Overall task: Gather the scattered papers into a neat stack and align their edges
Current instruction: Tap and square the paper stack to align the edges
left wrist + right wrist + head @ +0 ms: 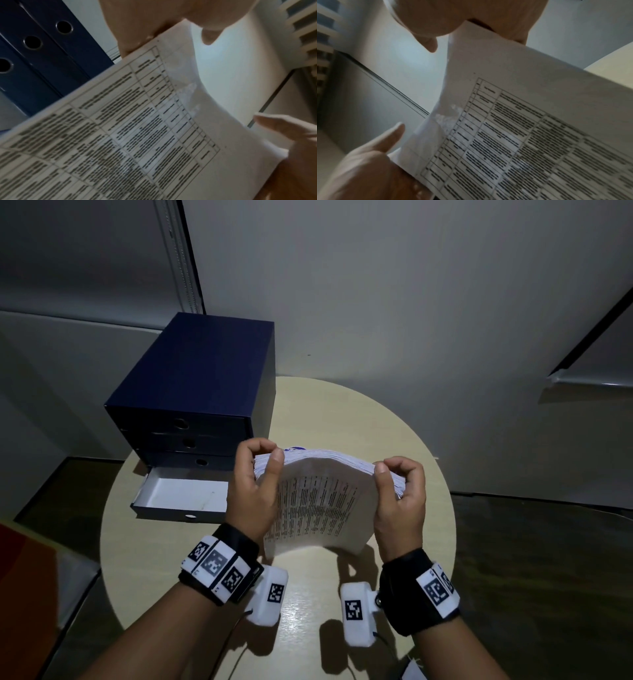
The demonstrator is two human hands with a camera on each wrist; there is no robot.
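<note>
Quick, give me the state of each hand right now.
Left hand: closed, gripping the left edge of the paper stack, held upright over the round table.
Right hand: closed, gripping the stack's right edge.

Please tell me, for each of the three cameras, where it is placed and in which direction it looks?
Head: on the head, looking down at the round beige table, both hands and wrist bands.
Left wrist: beside the left hand, looking up along the white printed paper stack toward the dark blue drawer cabinet.
Right wrist: beside the right hand, looking up along the stack.
All three share the stack.
</note>
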